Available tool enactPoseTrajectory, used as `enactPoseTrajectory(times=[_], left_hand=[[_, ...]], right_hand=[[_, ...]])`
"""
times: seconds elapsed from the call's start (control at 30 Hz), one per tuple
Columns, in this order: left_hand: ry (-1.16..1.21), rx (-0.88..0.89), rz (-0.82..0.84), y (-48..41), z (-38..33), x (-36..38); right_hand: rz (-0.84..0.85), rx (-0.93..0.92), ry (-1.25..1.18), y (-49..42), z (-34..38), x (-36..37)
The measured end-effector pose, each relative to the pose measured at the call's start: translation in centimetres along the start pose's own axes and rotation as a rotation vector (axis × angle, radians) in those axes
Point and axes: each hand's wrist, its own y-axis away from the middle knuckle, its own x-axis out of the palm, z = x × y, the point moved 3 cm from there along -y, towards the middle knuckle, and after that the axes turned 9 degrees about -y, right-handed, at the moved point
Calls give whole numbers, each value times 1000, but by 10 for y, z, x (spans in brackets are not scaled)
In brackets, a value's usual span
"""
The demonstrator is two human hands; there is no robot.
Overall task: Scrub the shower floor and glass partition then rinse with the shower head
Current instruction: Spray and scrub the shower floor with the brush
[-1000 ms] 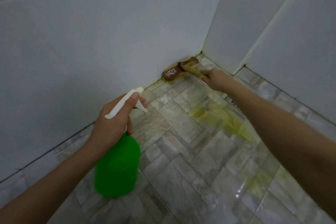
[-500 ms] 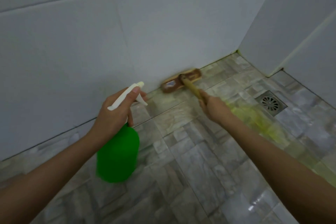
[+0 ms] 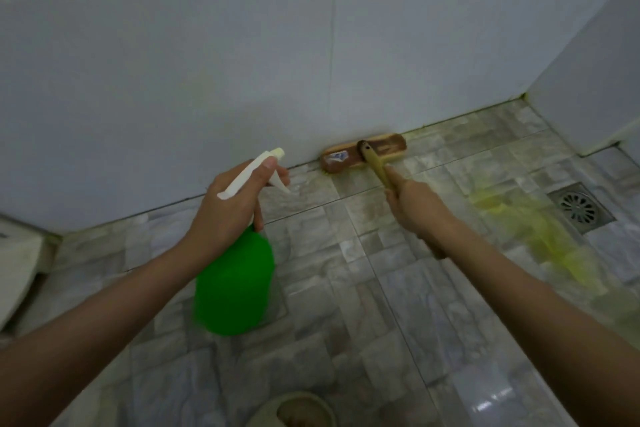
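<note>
Fingers (image 3: 395,177) of right hand (image 3: 417,210) round brush (image 3: 382,149)

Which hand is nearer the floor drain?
Right. The right hand, gripping the brush handle, sits left of the floor drain; the left hand, holding the spray bottle, is farther left.

Large pale grey wall tiles (image 3: 207,62) met a floor (image 3: 349,291) of mottled grey stone-pattern tiles. A second wall (image 3: 588,73) formed a corner at right. A square drain (image 3: 579,207) with a round grate sat near that corner, beside a yellow-green smear (image 3: 543,236). Lighting was dim.
</note>
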Motion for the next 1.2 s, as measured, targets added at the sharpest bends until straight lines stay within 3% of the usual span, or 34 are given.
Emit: enactPoseTrajectory(times=[0.13, 0.37, 0.57, 0.77, 1.0, 1.1, 1.2], left_hand=[[13, -8, 10, 4, 2, -3], [13, 4, -9, 17, 9, -23], [-22, -25, -25, 26, 21, -27], [20, -27, -99, 31, 22, -46], [-24, -42, -38, 47, 31, -42], [-34, -57, -38, 54, 35, -49], [-41, -84, -47, 63, 41, -54]], right_hand=[[80, -98, -8, 4, 32, 42], [245, 12, 238, 51, -3, -6], [136, -149, 128, 3, 52, 29], [407, -77, 278, 79, 22, 2], [232, -245, 210, 19, 66, 45], [388, -259, 295, 59, 39, 15], [539, -159, 511, 107, 30, -13]])
